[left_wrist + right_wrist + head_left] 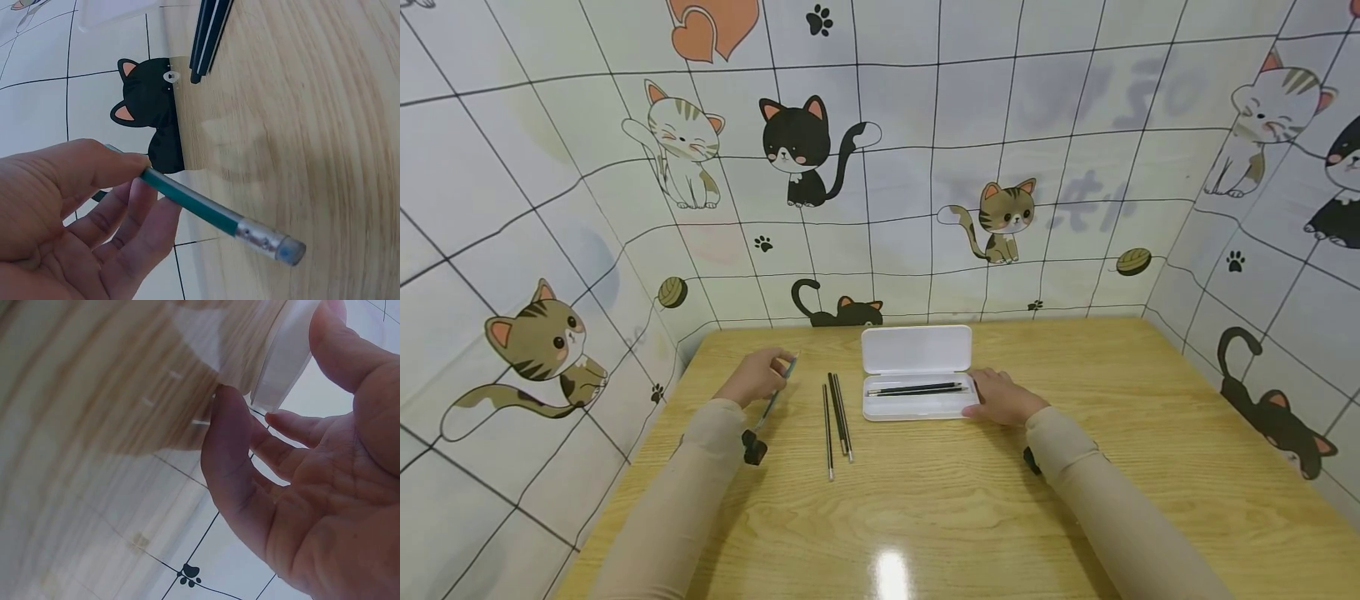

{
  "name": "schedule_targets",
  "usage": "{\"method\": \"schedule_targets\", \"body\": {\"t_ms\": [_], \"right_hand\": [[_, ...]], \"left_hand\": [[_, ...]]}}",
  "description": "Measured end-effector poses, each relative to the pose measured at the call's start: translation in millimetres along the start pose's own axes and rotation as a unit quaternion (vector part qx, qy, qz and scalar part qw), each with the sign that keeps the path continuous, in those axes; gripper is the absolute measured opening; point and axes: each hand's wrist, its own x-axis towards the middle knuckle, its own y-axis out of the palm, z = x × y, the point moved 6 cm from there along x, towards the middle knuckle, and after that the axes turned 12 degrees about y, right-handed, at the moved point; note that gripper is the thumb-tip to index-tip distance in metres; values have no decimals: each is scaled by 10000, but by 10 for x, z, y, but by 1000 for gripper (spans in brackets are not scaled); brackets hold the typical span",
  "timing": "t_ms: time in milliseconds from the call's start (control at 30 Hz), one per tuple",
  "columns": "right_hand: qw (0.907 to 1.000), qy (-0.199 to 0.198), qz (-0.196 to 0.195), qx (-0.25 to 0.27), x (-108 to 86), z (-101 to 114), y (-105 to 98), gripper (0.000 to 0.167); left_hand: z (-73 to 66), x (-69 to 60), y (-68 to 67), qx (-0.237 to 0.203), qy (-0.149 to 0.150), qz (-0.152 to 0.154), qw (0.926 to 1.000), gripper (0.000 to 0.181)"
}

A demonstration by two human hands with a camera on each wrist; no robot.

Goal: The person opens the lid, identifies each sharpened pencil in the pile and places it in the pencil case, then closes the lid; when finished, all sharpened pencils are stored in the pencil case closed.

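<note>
My left hand (pixel 758 377) pinches a green pencil (pixel 194 203) between thumb and fingers, above the left part of the table. The pencil slants, and its metal band and worn eraser point down toward the wrist. At the right side of an open white pencil case (pixel 880 408) is my right hand (pixel 1006 398). Its thumb lies at the case's front corner and its other fingers bend along the side, holding it. Dark pencils (pixel 917 389) lie crosswise inside the case. Between the left hand and the case, several dark pencils (pixel 838 412) lie on the wood, erasers toward me.
The case's lid (pixel 917 349) stands raised at the back. A wood-grain table (pixel 940 508) carries everything, with a bright light reflection near its front. Cat-patterned white sheeting (pixel 895 192) rises behind the table and along both sides.
</note>
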Motion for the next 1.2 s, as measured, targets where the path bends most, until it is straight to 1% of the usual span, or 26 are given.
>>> {"method": "schedule_targets", "body": {"t_ms": [100,333,467,567,767,900,1067,1200], "right_hand": [[10000,11,-2,11,1,4,-1,79],[10000,24,-22,13,6,-3,-18,78],[10000,-18,-21,-6,-1,-10,3,79],[10000,-52,-26,11,-12,-5,18,78],[9999,-93,-111,52,-44,43,-17,75],[9998,-161,-123,-2,-55,55,-20,75],[9998,-142,-112,-25,-28,33,-5,75],[9999,-93,-97,-16,-20,25,-8,75]], "left_hand": [[-26,4,0,-97,69,-81,9999,49],[-70,52,-9,-131,505,-320,9981,48],[-85,66,-9,-54,625,-499,9968,47],[-105,66,-1,-56,710,-722,9948,47],[-170,89,13,-386,847,-1195,9885,48],[-205,101,29,-479,1019,-1323,9848,48],[-217,110,54,-436,1261,-1489,9798,50],[-209,133,68,-486,1380,-1731,9740,52]]}}
